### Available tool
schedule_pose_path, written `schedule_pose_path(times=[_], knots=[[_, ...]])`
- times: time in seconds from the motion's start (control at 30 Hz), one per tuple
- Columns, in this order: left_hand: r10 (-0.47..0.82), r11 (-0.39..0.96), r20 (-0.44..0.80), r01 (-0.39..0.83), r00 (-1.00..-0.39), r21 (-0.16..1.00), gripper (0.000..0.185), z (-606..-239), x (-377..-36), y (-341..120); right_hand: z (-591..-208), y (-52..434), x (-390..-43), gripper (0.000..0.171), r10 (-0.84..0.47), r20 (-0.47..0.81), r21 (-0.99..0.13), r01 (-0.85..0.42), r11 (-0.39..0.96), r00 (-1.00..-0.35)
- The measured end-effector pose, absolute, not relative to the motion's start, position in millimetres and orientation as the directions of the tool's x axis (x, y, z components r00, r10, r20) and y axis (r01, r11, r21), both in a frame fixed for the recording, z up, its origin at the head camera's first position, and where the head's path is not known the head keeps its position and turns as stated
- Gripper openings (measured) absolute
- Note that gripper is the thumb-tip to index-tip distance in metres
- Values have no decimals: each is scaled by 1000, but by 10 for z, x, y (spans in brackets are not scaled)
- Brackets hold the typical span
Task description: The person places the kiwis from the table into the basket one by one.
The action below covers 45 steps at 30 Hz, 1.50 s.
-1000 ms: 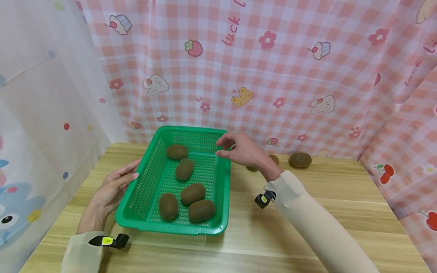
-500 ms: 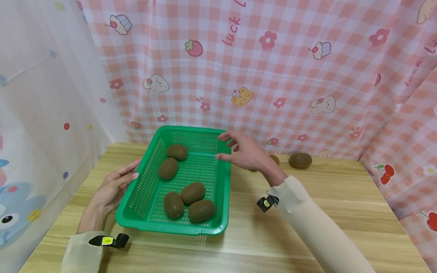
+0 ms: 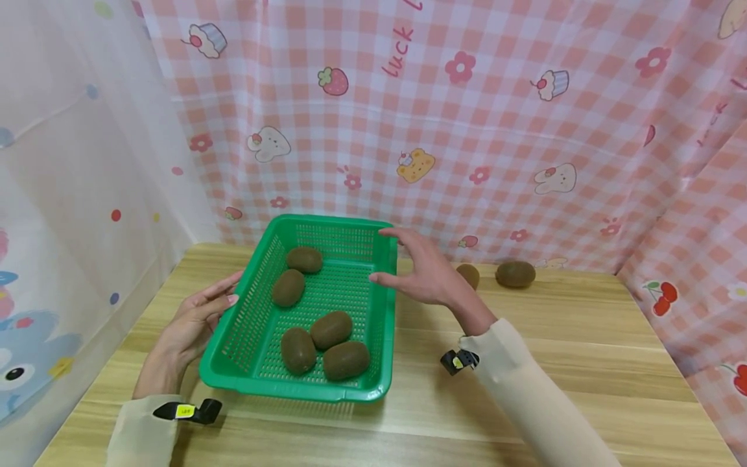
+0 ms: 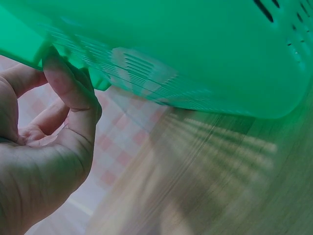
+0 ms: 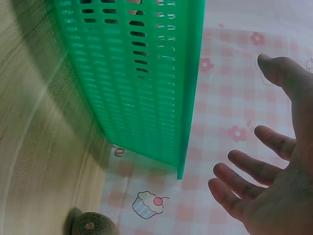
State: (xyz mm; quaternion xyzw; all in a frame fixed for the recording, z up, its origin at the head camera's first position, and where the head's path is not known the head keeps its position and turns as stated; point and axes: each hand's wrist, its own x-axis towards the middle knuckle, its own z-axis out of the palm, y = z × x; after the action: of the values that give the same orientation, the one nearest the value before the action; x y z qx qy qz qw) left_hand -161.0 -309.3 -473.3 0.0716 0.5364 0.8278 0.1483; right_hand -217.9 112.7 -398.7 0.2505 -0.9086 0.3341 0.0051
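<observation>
My left hand (image 3: 189, 324) holds the left rim of a green plastic basket (image 3: 294, 390), thumb at the rim. In the left wrist view, that hand's thumb (image 4: 66, 81) presses the rim from outside. Inside the basket lie several brown kiwis: two kiwis (image 3: 288, 288) towards the back left and a cluster of kiwis (image 3: 331, 330) at the front. Over the basket's right rim hovers my right hand (image 3: 428, 269), fingers spread and holding nothing. The right wrist view shows that hand (image 5: 274, 171) apart from the basket wall (image 5: 146, 88).
On the wooden table (image 3: 554, 363), right of the basket, lies a kiwi (image 3: 516, 274). Another kiwi (image 3: 469, 275) beside it is partly hidden by my right hand. A pink checked curtain (image 3: 467, 130) hangs behind, and a pale curtain (image 3: 134, 162) at the left.
One kiwi in the basket has rolled left, and the front-left one has shifted right against its neighbour. My right hand has spread its fingers and drawn slightly back to the right. The left hand keeps its place.
</observation>
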Motion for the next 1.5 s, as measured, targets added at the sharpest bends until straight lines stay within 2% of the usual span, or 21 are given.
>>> schedule_pose_path(times=[0.43,0.93,1.17,1.5], knots=[[309,-368,-56,-174,-949,914,44,-4744,-1634,-3092,-4178,1265,-2123,92,-375,230,-618,-432,657,-898],[307,-354,-53,-165,-950,921,45,-4748,-1614,-3085,-4407,1531,-2143,92,-287,294,-600,-410,687,-912],[302,-350,-49,-158,-952,923,45,-4743,-1604,-3086,-4438,1637,-2213,95,-271,364,-609,-448,654,-891],[302,-367,-46,-161,-952,916,44,-4736,-1609,-3089,-4453,1777,-2239,95,-224,342,-626,-399,670,-913]])
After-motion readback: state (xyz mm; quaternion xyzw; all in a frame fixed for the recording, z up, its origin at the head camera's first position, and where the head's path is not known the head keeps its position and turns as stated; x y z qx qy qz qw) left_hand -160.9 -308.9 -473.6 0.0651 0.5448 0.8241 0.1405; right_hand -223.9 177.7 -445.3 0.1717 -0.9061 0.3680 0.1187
